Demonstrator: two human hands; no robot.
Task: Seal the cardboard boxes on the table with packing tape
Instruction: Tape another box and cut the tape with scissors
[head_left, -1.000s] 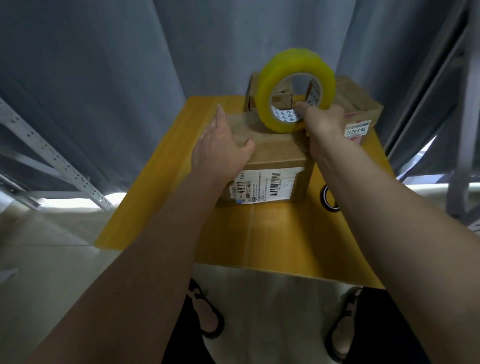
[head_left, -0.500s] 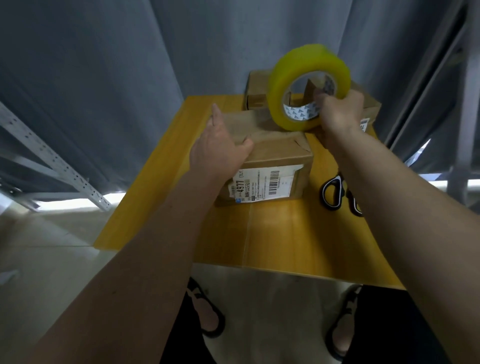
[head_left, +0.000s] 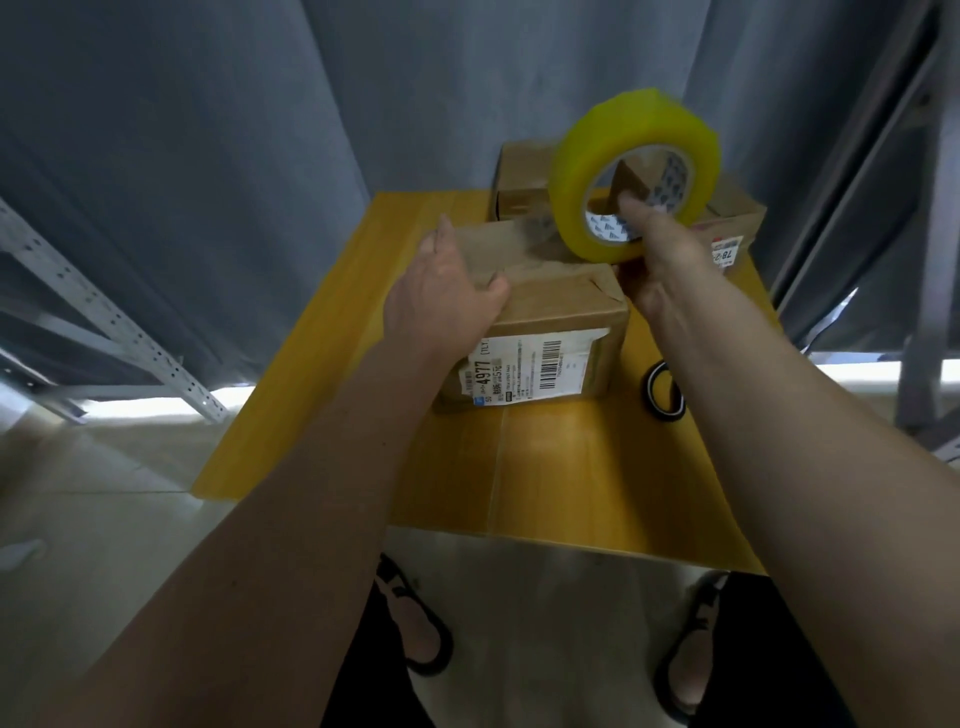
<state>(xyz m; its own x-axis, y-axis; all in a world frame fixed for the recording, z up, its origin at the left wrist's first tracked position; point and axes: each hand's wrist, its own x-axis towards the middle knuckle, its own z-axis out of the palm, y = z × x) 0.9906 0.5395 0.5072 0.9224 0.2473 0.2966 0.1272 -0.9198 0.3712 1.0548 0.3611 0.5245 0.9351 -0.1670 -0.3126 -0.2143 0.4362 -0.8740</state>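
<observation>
Right hand (head_left: 670, 270) grasps yellow tape roll (head_left: 631, 174); flat left hand (head_left: 447, 306) presses labelled box (head_left: 561, 312).

Counted on the desk (head_left: 571, 467): three cardboard boxes, near (head_left: 561, 312), far left (head_left: 519, 176), far right (head_left: 735, 208); one tape roll (head_left: 571, 171); one pair of scissors (head_left: 662, 387).

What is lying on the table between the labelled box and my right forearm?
In the head view, black scissors lie on the yellow table there, beside the labelled box, partly hidden under the forearm.
</observation>
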